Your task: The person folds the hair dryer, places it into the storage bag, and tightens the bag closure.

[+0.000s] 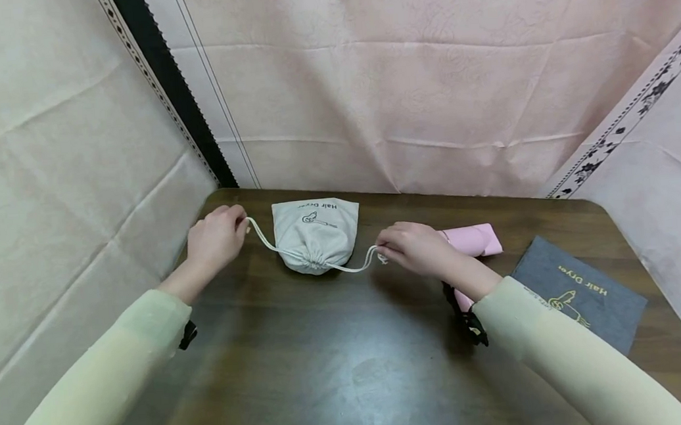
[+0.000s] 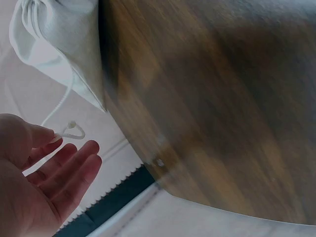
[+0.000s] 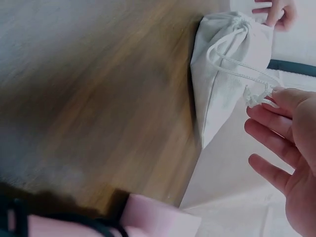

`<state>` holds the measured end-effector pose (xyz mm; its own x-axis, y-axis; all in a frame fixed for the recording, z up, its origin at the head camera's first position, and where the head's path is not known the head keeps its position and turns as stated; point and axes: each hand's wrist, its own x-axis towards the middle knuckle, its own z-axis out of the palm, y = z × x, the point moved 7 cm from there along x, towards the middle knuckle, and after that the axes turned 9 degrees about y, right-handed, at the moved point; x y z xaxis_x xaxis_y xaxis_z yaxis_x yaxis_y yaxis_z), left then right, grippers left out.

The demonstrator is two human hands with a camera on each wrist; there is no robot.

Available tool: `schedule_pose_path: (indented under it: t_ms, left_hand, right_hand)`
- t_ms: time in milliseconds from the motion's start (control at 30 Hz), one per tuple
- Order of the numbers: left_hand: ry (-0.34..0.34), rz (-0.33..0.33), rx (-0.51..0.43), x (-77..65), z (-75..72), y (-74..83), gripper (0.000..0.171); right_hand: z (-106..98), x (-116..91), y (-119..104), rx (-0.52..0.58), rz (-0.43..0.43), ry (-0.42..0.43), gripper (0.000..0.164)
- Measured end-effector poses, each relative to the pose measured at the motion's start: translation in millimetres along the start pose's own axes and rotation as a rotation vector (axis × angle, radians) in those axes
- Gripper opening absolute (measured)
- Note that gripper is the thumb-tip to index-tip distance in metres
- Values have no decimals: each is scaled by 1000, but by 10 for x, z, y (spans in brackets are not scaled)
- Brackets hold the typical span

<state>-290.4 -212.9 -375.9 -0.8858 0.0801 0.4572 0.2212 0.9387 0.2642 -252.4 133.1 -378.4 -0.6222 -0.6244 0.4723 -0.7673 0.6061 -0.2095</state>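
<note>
A pale grey drawstring bag [image 1: 317, 234], printed "Hair Dryer", lies on the table with its gathered mouth toward me. White cords [image 1: 353, 269] run out from the mouth to both sides. My left hand [image 1: 218, 237] pinches one cord end left of the bag; in the left wrist view a small knot [image 2: 72, 124] sticks out past the thumb and index finger. To the right of the bag, my right hand [image 1: 414, 250] pinches the other cord, and its knotted end [image 3: 253, 98] shows in the right wrist view. The mouth is drawn into tight folds. What the bag contains is hidden.
A pink hair dryer [image 1: 471, 239] with a black cable [image 1: 473, 328] lies beneath and behind my right forearm. Farther right is a dark grey booklet [image 1: 583, 294] marked "Hair Dryer", partly covered by the sleeve. Cloth curtains [image 1: 398, 103] hang behind the wooden table [image 1: 327, 358].
</note>
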Motion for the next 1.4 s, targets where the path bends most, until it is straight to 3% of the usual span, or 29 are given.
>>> schedule_pose_path:
  t_ms: [167,333,467,667,867,1067,1400]
  left_hand:
    - [-50,29,0,8,38,113,19]
    - [-101,44,-7,-5,28,242,33]
    - [-114,84,-27,-21,1,392,36]
    - [-80,177,-46,-52,-43,667,41]
    - [-53,239,-86,-107,-57,889,43]
    - [-34,280,-109,-145,-13,1079,47]
    - [-40,343,-147,-297,73,1378,50]
  right_hand:
    - [52,64,-22,-7,24,-69,24]
    - [-31,-32,32,-43,74,-124,46]
    - [-198,-205,120,-80,141,-112,55]
    - [-401,-556,245,-127,247,-137,60]
    - [-532,-857,221,-151,245,-58,57]
    - [-481,-1192,135,-249,224,11,64]
    - [-292,-1451,109,-292,302,-47,80]
